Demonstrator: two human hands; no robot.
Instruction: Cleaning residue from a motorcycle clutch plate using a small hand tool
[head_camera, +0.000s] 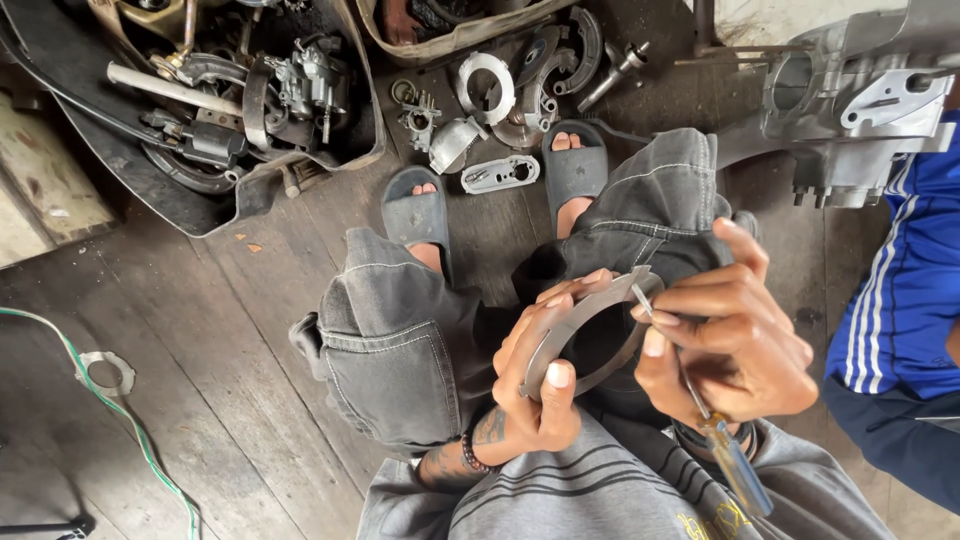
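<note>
Dull grey metal, thin and curved like a half ring, the brake shoe (585, 318) sits above the person's knees, pinched at its lower end by the left hand (535, 385), while the right hand (730, 345), closed around a yellow-handled screwdriver (700, 415), presses the tip against the shoe's upper end. The tip could skid off that smooth, narrow arc, I judge, and jab the left fingers just beside it, or the shoe could twist free and fall. Beyond the shoe lie grey rubber sandals (417, 215), rough wooden floor planks (230, 350), oily loose parts (490, 90) and a cast aluminium engine case (850, 110).
</note>
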